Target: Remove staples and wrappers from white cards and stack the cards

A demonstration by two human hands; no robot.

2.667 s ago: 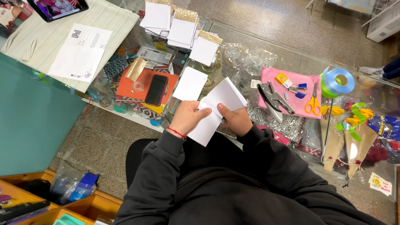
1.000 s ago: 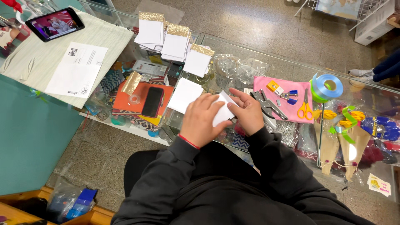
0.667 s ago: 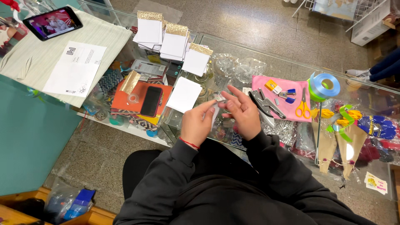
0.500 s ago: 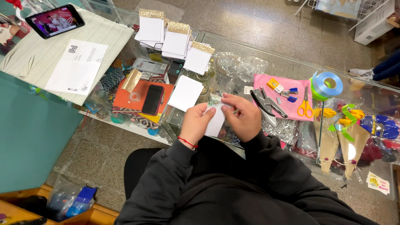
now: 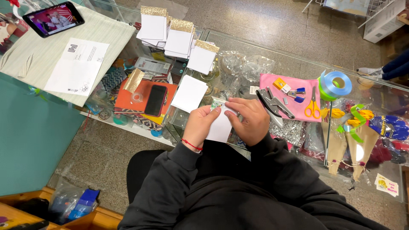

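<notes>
Both my hands hold a folded white sheet of paper [image 5: 220,127] over the glass counter [image 5: 238,47]. My left hand [image 5: 201,125] grips its left side, with a red thread bracelet at the wrist. My right hand [image 5: 247,119] covers its top right part, fingers curled over the fold. Just left of my hands lies a loose white paper square [image 5: 189,93]. Behind it stand stacks of white cards with gold glitter tops [image 5: 177,36].
A black phone [image 5: 155,100] lies on an orange folder. To the right are a pink cloth [image 5: 294,96] with a hole punch [image 5: 272,102], orange scissors [image 5: 314,108] and a blue ribbon roll [image 5: 336,83]. A second phone [image 5: 53,18] plays video far left.
The paper was a large open sheet held up in both hands; it has been folded down smaller and now sits low between my hands, close to my body.
</notes>
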